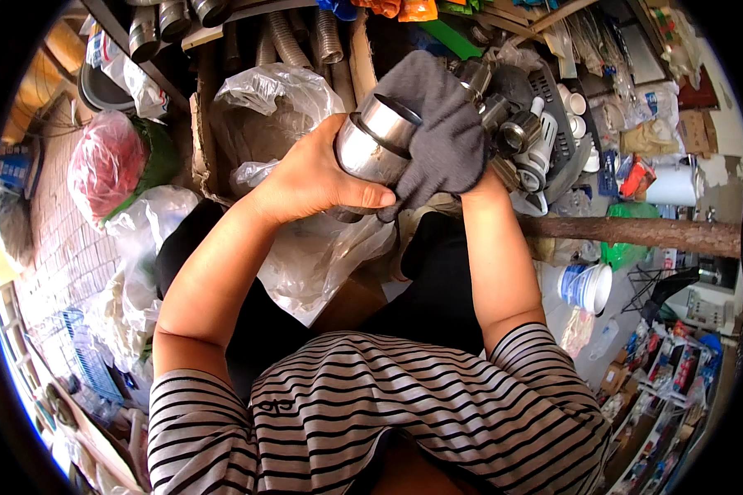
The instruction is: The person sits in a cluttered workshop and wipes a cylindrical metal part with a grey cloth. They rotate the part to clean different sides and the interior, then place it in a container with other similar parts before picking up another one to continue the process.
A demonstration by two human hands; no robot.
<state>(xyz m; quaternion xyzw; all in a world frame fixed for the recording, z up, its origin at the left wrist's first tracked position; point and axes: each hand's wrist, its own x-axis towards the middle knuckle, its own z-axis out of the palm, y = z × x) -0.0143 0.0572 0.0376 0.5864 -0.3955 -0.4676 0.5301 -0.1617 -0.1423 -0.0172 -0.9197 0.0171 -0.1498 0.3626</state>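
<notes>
My left hand (pixel 309 173) grips a shiny stepped metal pipe fitting (pixel 371 148), thumb along its lower side and fingers behind it. A dark grey cloth (pixel 446 136) covers most of my right hand (pixel 480 179), whose fingers are hidden beneath it. The cloth lies against the right side of the fitting. Below my hands, a clear plastic bag (pixel 322 260) spreads between my knees. Another open clear bag (pixel 278 86) stands just beyond my left hand.
Several metal fittings (pixel 520 131) lie beside a dark plastic basket (pixel 551 99) at the upper right. Corrugated metal pipes (pixel 285 37) stand at the top. A wooden pole (pixel 644 232) and a white-and-blue bucket (pixel 585 288) are on the right. Bagged goods (pixel 108 167) fill the left.
</notes>
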